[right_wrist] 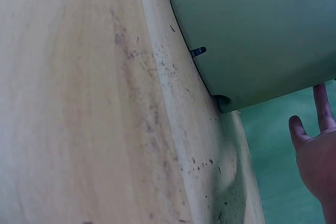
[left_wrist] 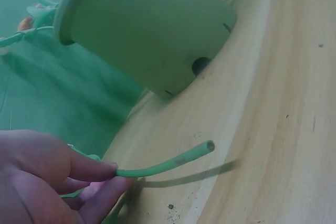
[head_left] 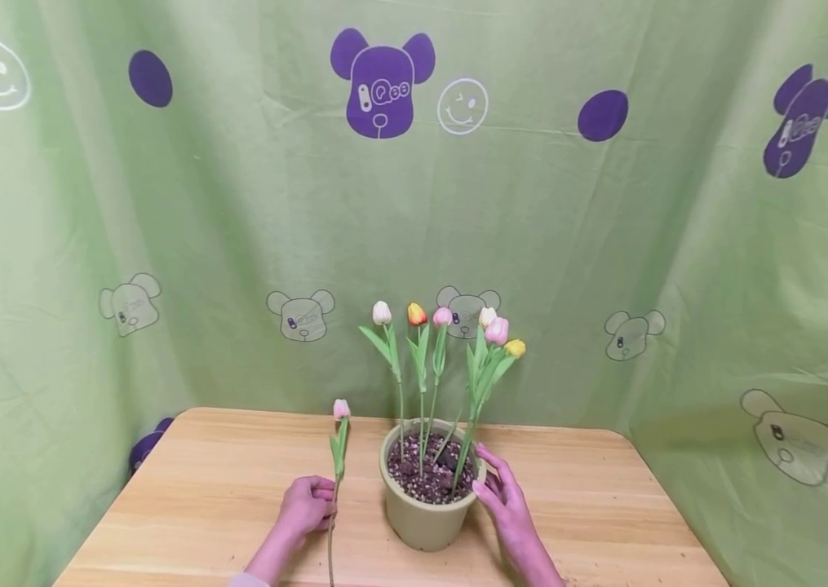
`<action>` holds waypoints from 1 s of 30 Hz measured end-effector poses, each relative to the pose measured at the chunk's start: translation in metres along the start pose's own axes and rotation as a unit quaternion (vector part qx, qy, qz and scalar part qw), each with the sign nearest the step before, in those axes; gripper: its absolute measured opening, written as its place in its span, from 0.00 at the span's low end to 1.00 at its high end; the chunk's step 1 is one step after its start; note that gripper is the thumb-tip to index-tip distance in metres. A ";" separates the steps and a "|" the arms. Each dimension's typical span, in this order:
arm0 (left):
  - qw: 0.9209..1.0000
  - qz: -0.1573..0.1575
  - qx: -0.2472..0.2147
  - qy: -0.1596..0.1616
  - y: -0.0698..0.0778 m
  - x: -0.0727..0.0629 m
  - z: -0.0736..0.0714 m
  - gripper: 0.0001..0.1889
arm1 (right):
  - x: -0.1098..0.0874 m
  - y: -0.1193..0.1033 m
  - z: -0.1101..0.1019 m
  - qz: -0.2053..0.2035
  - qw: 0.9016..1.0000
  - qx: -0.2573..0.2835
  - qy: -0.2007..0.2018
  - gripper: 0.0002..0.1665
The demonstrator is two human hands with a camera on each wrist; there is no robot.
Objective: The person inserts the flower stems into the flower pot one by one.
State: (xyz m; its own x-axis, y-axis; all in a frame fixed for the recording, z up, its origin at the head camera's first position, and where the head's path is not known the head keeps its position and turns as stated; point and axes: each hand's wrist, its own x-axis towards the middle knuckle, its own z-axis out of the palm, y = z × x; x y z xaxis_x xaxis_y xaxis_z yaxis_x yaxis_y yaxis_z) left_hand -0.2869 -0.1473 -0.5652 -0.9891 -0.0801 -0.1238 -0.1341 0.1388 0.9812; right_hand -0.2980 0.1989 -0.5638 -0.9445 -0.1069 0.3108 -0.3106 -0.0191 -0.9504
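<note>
In the head view my left hand (head_left: 308, 504) pinches the green stem of a pink tulip (head_left: 341, 409), which stands nearly upright left of the pot. The left wrist view shows the stem's cut end (left_wrist: 202, 149) poking out past the thumb and fingers, over the table. A beige flower pot (head_left: 424, 526) full of dark, speckled soil (head_left: 414, 481) holds several tulips in white, orange-red, pink and yellow. At the pot's right side, my right hand (head_left: 509, 509) has its fingers spread, with fingertips at the rim. In the right wrist view, a finger (right_wrist: 321, 103) reaches the pot wall.
The pot stands on a light wooden table (head_left: 237, 465) with rounded back corners. Small soil crumbs (right_wrist: 210, 161) lie scattered near the pot's base. A green curtain (head_left: 237, 163) with purple and white cartoon prints hangs behind the table and on both sides.
</note>
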 end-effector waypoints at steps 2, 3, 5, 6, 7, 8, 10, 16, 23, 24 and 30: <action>1.000 -0.001 -0.008 0.004 0.000 0.000 -0.002 0.21 | 0.000 -0.001 0.000 0.001 1.000 -0.003 -0.002 0.33; 1.000 -0.001 -0.010 0.007 0.001 0.000 -0.003 0.21 | 0.000 -0.001 0.000 0.001 1.000 -0.005 -0.001 0.33; 1.000 0.000 -0.017 0.015 0.003 0.000 -0.005 0.22 | 0.001 -0.001 0.000 0.001 1.000 -0.007 -0.001 0.33; 1.000 0.002 -0.020 0.018 0.004 0.000 -0.007 0.22 | 0.001 -0.002 0.000 0.000 1.000 -0.008 -0.001 0.33; 1.000 0.006 -0.023 0.020 0.005 0.000 -0.008 0.23 | 0.001 -0.002 0.000 0.001 1.000 -0.009 -0.001 0.33; 0.999 0.007 -0.029 0.023 0.006 -0.001 -0.009 0.23 | 0.001 -0.002 0.001 0.000 1.000 -0.009 0.000 0.33; 0.999 0.008 -0.037 0.027 0.008 -0.001 -0.011 0.23 | 0.002 -0.002 0.001 0.000 1.000 -0.009 0.001 0.33; 0.998 0.013 -0.048 0.042 0.011 -0.003 -0.017 0.22 | 0.001 0.000 0.001 0.002 1.000 -0.005 -0.001 0.33; 0.997 0.034 -0.041 0.057 0.021 -0.007 -0.022 0.22 | 0.001 -0.001 0.002 0.005 1.000 0.000 -0.001 0.33; 0.997 0.040 -0.040 0.058 0.024 -0.008 -0.023 0.22 | 0.001 -0.001 0.001 0.005 1.000 0.000 0.000 0.33; 0.995 0.075 -0.040 0.061 0.041 -0.012 -0.026 0.23 | 0.001 -0.001 0.001 0.007 1.000 -0.003 0.001 0.33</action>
State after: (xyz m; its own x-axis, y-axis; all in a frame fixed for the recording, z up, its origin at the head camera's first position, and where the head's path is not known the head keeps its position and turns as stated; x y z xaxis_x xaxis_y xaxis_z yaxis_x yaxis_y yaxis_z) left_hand -0.2786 -0.1667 -0.5197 -0.9822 -0.1837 0.0390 0.0246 0.0800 0.9965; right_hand -0.2981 0.1976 -0.5626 -0.9492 -0.1047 0.2966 -0.2970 -0.0117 -0.9548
